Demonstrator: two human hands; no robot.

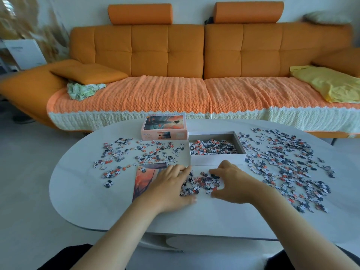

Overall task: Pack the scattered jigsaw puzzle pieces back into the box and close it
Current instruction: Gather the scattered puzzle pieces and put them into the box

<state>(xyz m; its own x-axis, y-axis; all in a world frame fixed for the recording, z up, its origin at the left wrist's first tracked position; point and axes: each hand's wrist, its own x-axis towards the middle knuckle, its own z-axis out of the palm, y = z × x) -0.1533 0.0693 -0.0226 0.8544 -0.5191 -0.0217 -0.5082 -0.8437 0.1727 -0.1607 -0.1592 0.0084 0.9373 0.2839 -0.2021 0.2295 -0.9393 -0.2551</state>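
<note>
Left of the open box (216, 158), loose pieces (136, 151) lie scattered by the lid (163, 126). Just before the box, the left hand (171, 187) and right hand (231, 184), fingers spread, cup a small heap (200, 184), seemingly touching it. More scattered pieces (286, 164) lie right of the box.

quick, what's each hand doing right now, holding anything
Left hand: open, palm down on the table, cupped against the small pile of pieces; gripping nothing.
Right hand: open, fingers curled around the pile's other side; gripping nothing.
</note>
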